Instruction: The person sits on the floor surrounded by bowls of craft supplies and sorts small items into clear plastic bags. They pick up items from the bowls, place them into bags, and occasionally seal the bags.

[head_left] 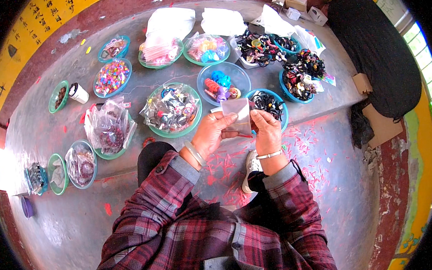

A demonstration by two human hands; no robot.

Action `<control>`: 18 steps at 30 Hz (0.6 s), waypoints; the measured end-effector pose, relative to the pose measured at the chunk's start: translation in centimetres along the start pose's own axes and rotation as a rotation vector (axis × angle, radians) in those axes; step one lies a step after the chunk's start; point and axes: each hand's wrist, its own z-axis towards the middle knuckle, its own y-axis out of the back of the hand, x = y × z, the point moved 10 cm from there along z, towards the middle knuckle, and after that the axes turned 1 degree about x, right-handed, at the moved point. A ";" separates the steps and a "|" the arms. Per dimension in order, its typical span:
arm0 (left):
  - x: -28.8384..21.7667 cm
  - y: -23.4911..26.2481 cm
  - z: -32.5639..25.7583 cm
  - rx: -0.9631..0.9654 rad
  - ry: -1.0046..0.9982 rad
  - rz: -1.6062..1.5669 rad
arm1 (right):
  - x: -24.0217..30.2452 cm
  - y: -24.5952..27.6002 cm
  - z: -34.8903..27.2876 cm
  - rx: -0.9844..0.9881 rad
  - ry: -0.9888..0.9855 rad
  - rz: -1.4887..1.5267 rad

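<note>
A small clear plastic bag (236, 115) is held up in front of me between both hands. My left hand (210, 134) pinches its left side, thumb lying across the front. The fingers of my right hand (267, 134) are closed on its right edge. Whether anything lies inside the bag I cannot tell. Just beyond my right hand is a blue bowl of black bands (285, 120). Behind the bag stands a translucent blue bowl (242, 72) holding blue, red and purple pieces. To the left, a green bowl (198, 117) is heaped with small packaged items.
Several more bowls stand on the grey raised ledge, including one of multicoloured beads (112, 77). White sacks (170, 23) lie at the back. A white cup (78, 93) stands at left. Red scraps (308, 154) litter the floor. A long black bundle (374, 51) is at right.
</note>
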 end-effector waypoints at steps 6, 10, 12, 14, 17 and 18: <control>0.6 0.3 0.2 -0.001 -0.002 -0.013 | -0.1 0.2 0.0 -0.066 -0.026 0.107; 0.9 0.5 0.5 0.018 0.005 0.008 | -0.2 -0.5 0.4 0.043 -0.074 0.015; 0.4 0.3 0.3 0.020 -0.016 0.026 | -0.2 -0.7 0.6 0.096 -0.107 -0.016; 0.0 0.1 0.2 0.014 -0.021 0.061 | -0.2 -0.7 0.8 0.091 -0.125 -0.009; 0.2 0.1 0.1 -0.007 -0.006 0.135 | -0.6 -0.2 0.9 0.081 -0.095 0.043; 0.4 0.3 0.2 -0.015 -0.003 0.156 | -0.8 0.3 0.9 0.034 -0.087 0.066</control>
